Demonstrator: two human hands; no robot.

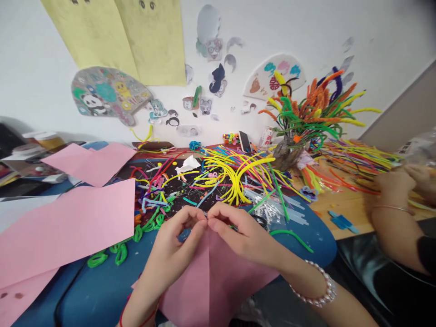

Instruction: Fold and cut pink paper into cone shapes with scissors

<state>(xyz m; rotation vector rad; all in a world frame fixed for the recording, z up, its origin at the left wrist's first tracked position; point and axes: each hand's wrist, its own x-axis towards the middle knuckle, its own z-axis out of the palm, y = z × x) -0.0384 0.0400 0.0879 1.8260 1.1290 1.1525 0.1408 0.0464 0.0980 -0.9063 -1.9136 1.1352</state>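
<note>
Pink sheet of paper at the near edge of a blue table, its centre crease running away from the wearer, up to the fingertips. The sheet (190,286) widens below both hands and spreads towards the wearer, partly over the edge of the table (85,290). The left hand (180,245) and right hand (235,229) meet at its far end, thumbs and forefingers closed, pinching the paper between them. It is plain pink, folded down the middle, the right half darker in shade. Beyond the hands lie yellow pipe cleaners (235,181).
</note>
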